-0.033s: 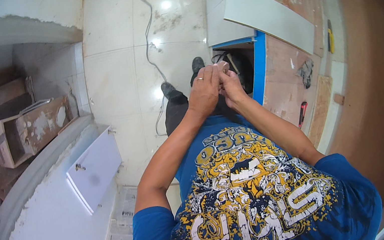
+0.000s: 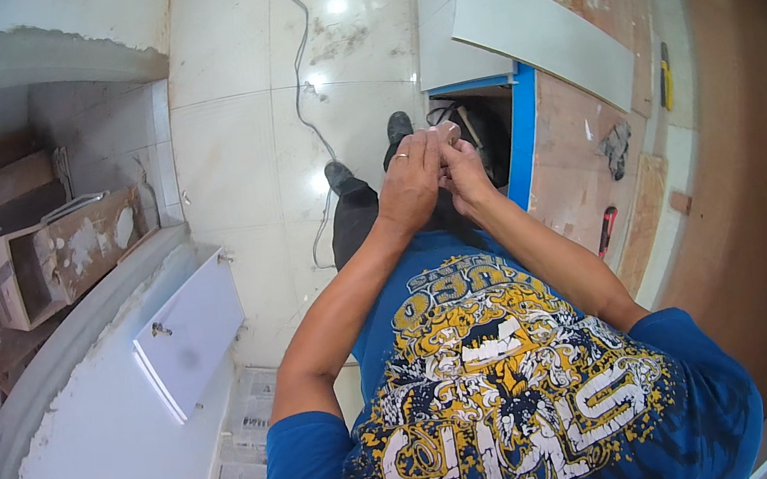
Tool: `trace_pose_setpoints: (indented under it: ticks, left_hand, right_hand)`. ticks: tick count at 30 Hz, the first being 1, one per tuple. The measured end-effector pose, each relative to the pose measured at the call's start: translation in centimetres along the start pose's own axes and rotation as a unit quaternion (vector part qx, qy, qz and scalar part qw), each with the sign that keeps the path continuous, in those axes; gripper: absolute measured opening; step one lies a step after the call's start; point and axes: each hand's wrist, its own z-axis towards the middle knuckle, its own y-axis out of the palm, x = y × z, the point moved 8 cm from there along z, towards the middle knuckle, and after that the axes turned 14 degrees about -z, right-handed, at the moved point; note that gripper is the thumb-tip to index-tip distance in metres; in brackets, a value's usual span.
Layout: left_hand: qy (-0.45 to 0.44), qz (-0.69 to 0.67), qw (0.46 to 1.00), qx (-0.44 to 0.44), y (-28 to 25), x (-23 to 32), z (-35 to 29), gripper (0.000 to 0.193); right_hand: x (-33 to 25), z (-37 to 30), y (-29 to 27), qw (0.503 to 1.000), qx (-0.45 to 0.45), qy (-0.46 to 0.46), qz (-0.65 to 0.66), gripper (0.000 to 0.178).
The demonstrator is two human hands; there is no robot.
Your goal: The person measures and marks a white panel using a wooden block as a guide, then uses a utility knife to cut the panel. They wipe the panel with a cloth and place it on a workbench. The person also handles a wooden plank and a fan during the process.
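My left hand (image 2: 410,184) and my right hand (image 2: 463,168) meet in front of my body, above my dark trousers. The fingers of both are closed and pressed together around a small, pinkish-brown piece (image 2: 449,133), mostly hidden by the fingers; its kind I cannot make out. A ring shows on a left finger. Just beyond my right hand opens a dark cabinet compartment (image 2: 491,125) with black cable or bag-like things inside, its edges lined with blue tape (image 2: 523,150).
On the right-hand counter lie a white panel (image 2: 542,35), a red-and-black cutter (image 2: 608,230), a yellow-handled tool (image 2: 666,78) and a crumpled grey rag (image 2: 614,150). A cable (image 2: 300,71) runs over the tiled floor. At left, a hinged white door (image 2: 189,338) juts out below a wooden drawer box (image 2: 21,285).
The whole view has shifted very slightly to the right. My hands keep the same closed pose around the small piece.
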Motion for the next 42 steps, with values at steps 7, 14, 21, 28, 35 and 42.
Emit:
trace_pose_setpoints:
  ticks: [7, 14, 21, 28, 35, 42]
  left_hand:
    - [-0.121, -0.067, 0.988, 0.065, 0.1, -1.2, 6.2, 0.049]
    - [-0.451, -0.683, 0.488, 0.303, 6.6, -11.6, 2.3, 0.051]
    - [-0.424, -0.655, 0.574, 0.251, 9.6, -14.0, 8.0, 0.042]
    - [-0.375, -0.610, 0.666, 0.206, 10.8, -13.9, 13.4, 0.073]
    - [-0.324, -0.503, 0.772, 0.212, 10.2, -13.1, 13.1, 0.071]
    - [-0.272, -0.407, 0.842, 0.225, 9.8, -12.8, 13.1, 0.074]
  right_hand:
    - [-6.7, 1.2, -3.6, 0.992, -0.086, -0.071, -0.064, 0.064]
    - [-27.0, 9.3, -13.6, 0.810, 0.070, -0.449, -0.371, 0.028]
    - [-34.5, 22.1, -12.0, 0.653, 0.161, -0.570, -0.471, 0.029]
    - [-33.1, 24.9, -11.4, 0.686, 0.127, -0.474, -0.537, 0.039]
    - [-33.5, 24.5, -11.4, 0.678, 0.127, -0.492, -0.531, 0.041]
    - [-33.8, 24.3, -11.8, 0.724, 0.103, -0.428, -0.531, 0.039]
